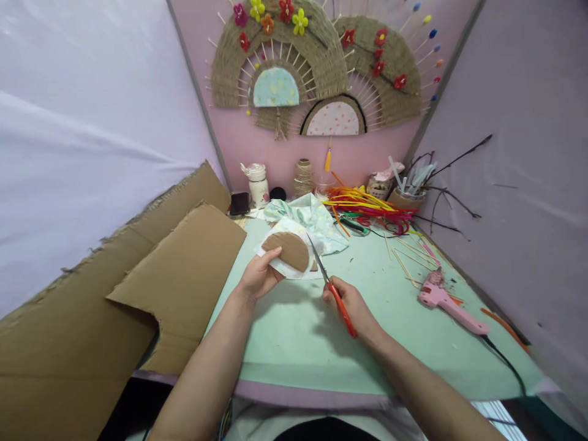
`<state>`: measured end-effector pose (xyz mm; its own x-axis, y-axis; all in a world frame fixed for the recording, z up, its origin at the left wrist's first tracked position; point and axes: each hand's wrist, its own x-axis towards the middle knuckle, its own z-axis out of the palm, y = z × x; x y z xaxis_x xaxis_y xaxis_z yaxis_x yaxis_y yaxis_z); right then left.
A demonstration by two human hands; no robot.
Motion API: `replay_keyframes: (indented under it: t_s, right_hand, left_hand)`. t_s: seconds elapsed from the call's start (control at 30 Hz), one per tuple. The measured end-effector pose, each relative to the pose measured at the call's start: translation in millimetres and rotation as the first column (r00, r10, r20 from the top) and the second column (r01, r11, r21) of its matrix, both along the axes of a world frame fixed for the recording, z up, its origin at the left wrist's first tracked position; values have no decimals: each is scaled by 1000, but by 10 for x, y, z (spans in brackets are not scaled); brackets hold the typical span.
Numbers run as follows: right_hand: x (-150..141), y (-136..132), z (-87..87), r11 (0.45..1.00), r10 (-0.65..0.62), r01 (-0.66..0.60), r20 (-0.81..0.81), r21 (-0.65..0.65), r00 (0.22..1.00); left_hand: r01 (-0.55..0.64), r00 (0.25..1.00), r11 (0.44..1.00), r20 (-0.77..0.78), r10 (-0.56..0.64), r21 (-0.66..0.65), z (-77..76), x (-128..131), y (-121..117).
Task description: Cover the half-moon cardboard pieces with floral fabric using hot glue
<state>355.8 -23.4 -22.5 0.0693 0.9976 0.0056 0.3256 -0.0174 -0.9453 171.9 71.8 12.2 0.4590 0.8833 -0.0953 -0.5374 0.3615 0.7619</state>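
Pinched in my left hand (263, 274) is a half-round piece of brown cardboard (288, 250) together with pale printed fabric (288, 225) that sticks out around its edge. The thumb presses on the cardboard's face. My right hand (349, 304) grips red-handled scissors (339, 301), their blades pointing up and away from me, just right of the fabric's edge. The blades look nearly closed, and whether they touch the fabric I cannot tell. Behind the held piece lies a crumpled length of floral cloth (316, 215) on the green tabletop (294, 343).
Large cardboard sheets (184, 275) lean over the left side. A pink glue gun (448, 300) with its cord lies at right, near thin sticks (407, 266). Along the back stand a white bottle (257, 184), a twine spool (304, 177), colourful pipe cleaners (372, 205) and a jar with twigs (408, 199).
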Motion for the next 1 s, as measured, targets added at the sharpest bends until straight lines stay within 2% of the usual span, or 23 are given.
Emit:
replay_keyframes:
  t_s: [0.23,0.43,0.73,1.0]
  right_hand:
    - [-1,11,-9,1000,-25,26,16,-18,1000]
    - [-3,8,-20,998,-23,23,15,-50,1000]
    - [16,6,-42,1000,29,-29,65,0,997]
    - [20,-6,-26,995,74,-80,100,54,992]
  left_hand:
    - [-20,1000,999,21,20,-40,21,4,20]
    - [-99,995,992,6,100,-75,70,20,20]
    - [-137,990,990,20,138,-19,52,20,30]
    - [-88,996,996,0,88,35,-11,-6,38]
